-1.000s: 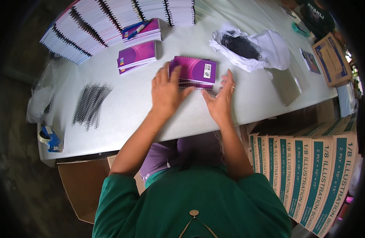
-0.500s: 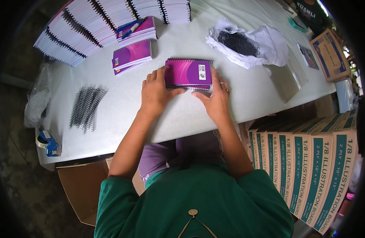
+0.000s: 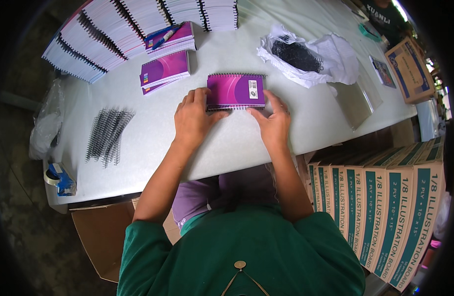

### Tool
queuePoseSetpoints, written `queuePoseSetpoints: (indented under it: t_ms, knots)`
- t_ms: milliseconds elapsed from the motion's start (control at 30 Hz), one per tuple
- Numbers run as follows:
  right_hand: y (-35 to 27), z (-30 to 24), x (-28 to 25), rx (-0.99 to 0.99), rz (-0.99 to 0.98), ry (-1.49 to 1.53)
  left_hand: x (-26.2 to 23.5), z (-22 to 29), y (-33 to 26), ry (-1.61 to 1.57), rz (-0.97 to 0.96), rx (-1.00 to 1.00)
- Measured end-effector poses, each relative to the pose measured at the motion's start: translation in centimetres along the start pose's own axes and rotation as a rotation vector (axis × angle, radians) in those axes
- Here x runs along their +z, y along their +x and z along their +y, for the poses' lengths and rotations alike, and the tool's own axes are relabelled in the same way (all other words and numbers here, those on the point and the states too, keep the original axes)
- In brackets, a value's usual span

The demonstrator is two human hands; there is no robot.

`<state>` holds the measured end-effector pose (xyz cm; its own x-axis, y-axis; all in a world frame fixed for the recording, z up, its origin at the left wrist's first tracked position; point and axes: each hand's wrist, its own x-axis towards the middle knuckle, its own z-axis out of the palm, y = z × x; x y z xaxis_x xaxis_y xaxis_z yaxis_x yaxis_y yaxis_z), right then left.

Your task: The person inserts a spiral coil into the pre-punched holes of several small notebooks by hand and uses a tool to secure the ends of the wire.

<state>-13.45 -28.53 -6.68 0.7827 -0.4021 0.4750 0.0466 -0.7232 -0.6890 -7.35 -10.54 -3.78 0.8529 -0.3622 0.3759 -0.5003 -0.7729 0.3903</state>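
Observation:
A small stack of purple spiral notebooks lies on the table in front of me, with black coils showing along its far and near edges. My left hand grips the stack's left end, its thumb along the near edge. At the right end, my right hand holds the stack between its fingers on the side and its thumb at the near coil. Farther left sit more purple notebooks, with blue pens on the pile behind them. Loose black coils lie to the left of my left hand.
Tall stacks of coil-bound books line the far left. Crumpled white wrapping holds a heap of black coils at the far right. A tape dispenser sits at the left corner. Cartons stand on the right; a person is beyond.
My right hand has shifted slightly right and toward me, its thumb moving along the near coil. The notebooks in the stack now lie more evenly over one another.

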Motion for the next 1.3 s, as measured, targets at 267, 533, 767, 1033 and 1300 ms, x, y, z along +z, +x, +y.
queuePoseSetpoints:
  t_ms: [267,533,767,1033,1300]
  knots:
    - [-0.1,0.5,0.5,0.076,-0.068,0.005,-0.1,0.8,0.7,-0.048,-0.112,-0.135]
    - [0.2,0.1,0.3,0.064,-0.018,-0.015,-2.3,-2.5,3.8,0.000,-0.099,0.035]
    - [-1.5,-3.5,-0.4,0.115,-0.147,0.847,-4.4,-8.9,2.5,0.339,0.051,0.085]
    - [0.0,-6.0,1.2,0.390,-0.805,1.184,-10.6,-5.3,-4.7,0.205,0.113,0.189]
    - [0.0,-5.3,4.2,-0.080,-0.863,0.922,-11.2,-17.5,-6.7,0.536,0.243,-0.307]
